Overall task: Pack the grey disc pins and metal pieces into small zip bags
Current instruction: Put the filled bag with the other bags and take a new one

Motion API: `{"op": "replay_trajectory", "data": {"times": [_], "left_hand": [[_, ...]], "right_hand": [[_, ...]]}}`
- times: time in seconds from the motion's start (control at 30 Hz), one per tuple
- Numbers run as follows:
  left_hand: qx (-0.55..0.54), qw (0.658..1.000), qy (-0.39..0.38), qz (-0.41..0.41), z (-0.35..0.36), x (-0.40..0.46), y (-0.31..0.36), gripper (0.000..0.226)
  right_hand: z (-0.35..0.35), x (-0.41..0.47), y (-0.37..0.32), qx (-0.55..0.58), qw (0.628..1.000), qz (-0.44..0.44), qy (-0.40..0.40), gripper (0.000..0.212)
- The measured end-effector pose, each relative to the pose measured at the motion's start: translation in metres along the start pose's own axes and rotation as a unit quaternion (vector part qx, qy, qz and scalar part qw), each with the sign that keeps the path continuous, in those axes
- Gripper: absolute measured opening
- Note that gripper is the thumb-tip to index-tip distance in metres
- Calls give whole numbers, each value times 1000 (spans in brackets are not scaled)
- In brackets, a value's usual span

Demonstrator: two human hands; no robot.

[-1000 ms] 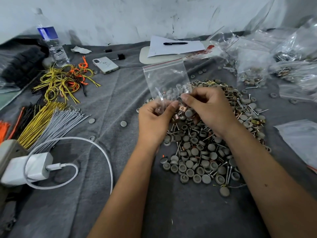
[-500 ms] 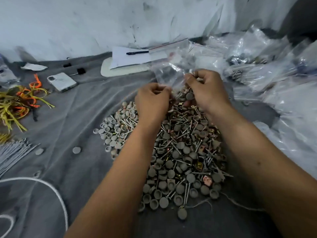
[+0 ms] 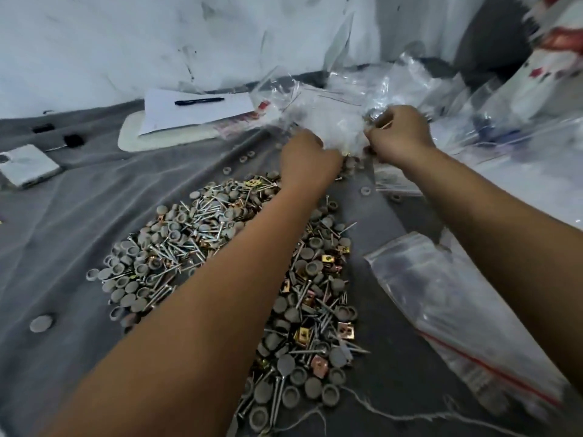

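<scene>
Wrinkled grey cloth [image 3: 79,234] under round-capped pins [image 3: 176,244], both hands [image 3: 307,162] [image 3: 399,134] pinching crinkly clear bag [image 3: 334,121].

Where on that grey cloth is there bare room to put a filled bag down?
Bare cloth lies between the phone and the pile, and near left of the pile, save one stray disc. The far right is crowded with bags, where both hands are; an empty bag covers the right.

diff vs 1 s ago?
Both hands, left hand and right hand, carried the small zip bag from above the pile of pins forward to the bag heap, both gripping it throughout. Pile, pen, phone unmoved.
</scene>
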State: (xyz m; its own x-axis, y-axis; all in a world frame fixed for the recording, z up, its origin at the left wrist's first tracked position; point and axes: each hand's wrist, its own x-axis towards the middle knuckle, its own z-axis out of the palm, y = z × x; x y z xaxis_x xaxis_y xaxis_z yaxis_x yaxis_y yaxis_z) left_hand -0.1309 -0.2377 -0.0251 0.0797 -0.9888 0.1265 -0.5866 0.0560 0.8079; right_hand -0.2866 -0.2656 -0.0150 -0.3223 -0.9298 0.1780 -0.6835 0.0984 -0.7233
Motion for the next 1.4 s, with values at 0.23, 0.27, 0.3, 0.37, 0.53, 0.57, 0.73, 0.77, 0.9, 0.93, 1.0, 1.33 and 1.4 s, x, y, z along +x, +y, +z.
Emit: {"op": "replay_trajectory", "data": {"times": [0.23,0.27,0.3,0.37,0.53,0.57,0.73,0.77,0.9,0.93,1.0,1.33,1.4], "left_hand": [[213,934,-238,160,31,-55,21,14],[240,918,-273,159,33,-62,22,16],[270,902,-296,159,34,-68,23,26],[314,885,-299,171,35,-77,23,48],[268,910,-269,165,28,-97,24,41],[257,920,-242,170,25,-100,22,28],[143,975,-80,149,11,-98,9,12],[127,979,-65,148,9,-96,9,10],[137,977,-41,155,10,-91,13,15],[150,975,-29,159,11,-91,12,17],[185,967,5,175,14,-92,9,20],[186,921,-314,133,25,-124,29,56],[171,927,-310,121,32,-124,27,36]], "right_hand": [[-44,-46,14,-190,932,-85,-298,32],[-49,-53,14,-229,909,-100,-334,33],[-53,-60,14,-265,890,-115,-354,32],[-59,-72,16,-301,869,-115,-376,25],[-59,-97,22,-333,853,-134,-377,22],[-60,-100,22,-317,865,-141,-363,23],[-66,-102,24,-182,945,-155,-223,15],[-65,-101,23,-180,949,-170,-194,17],[-63,-96,21,-149,962,-191,-125,27],[-61,-95,22,-145,963,-199,-112,29],[-60,-94,25,-156,960,-210,-103,36],[-64,-101,36,-251,954,-108,-127,15],[-67,-101,37,-244,956,-103,-128,12]]}}
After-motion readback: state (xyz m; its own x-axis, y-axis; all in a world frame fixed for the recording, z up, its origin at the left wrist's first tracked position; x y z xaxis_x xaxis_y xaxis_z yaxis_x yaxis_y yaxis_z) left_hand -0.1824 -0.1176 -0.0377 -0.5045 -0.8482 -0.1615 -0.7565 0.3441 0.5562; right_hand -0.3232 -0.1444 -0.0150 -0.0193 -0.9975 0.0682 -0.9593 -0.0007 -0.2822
